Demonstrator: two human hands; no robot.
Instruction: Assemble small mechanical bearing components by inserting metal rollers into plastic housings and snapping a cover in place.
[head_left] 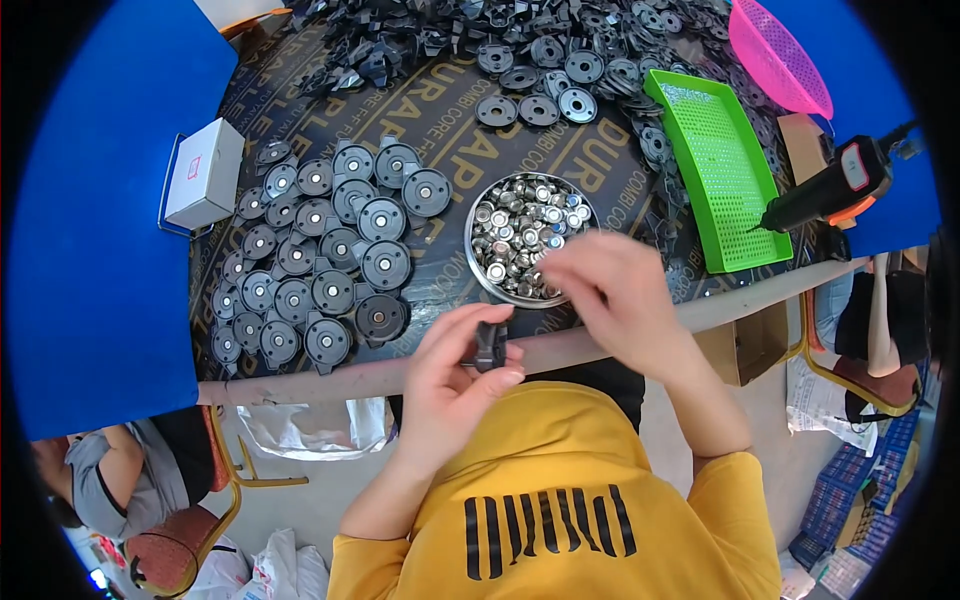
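Note:
My left hand (pixel 457 365) is closed around a small black plastic part (pixel 487 346), held near the table's front edge. My right hand (pixel 618 290) reaches over the right rim of a round metal bowl (pixel 480 277), its fingers pinched together at the contents. Several small shiny metal caps (pixel 520 215) fill that bowl. Whatever the right fingertips hold is hidden. To the left of the bowl lies a cluster of black round plastic parts (pixel 331 290), many with a small metal piece in the centre.
Loose black parts (pixel 585 66) heap along the far side. On the right stand a green perforated tray (pixel 735 180), a pink basket (pixel 780 60) and a black power screwdriver (pixel 835 190). A white box (pixel 203 175) sits at left. Other people are seated on both sides.

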